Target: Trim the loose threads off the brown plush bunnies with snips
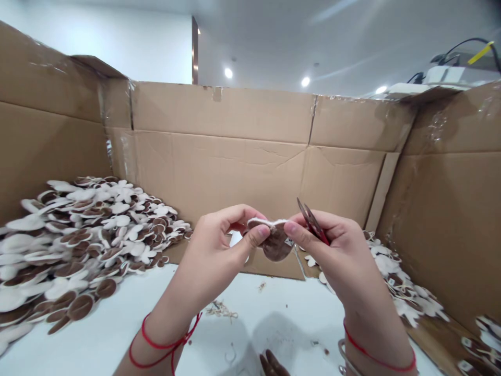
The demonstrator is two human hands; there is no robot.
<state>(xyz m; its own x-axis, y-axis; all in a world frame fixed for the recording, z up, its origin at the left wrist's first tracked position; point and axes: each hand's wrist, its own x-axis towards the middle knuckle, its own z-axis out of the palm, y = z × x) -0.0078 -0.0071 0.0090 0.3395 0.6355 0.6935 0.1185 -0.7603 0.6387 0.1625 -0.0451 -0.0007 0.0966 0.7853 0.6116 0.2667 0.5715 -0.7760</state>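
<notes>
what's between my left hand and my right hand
A brown fabric piece with a white edge spans the gap, pinched by the left hand and the right hand, which also holds red-handled snips; the head view shows this.

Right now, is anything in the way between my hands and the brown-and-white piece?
Nothing visible is: your left hand and right hand both touch the brown-and-white piece directly. The scissors sit in your right hand, blades pointing upward, not between fingers and piece.
</notes>
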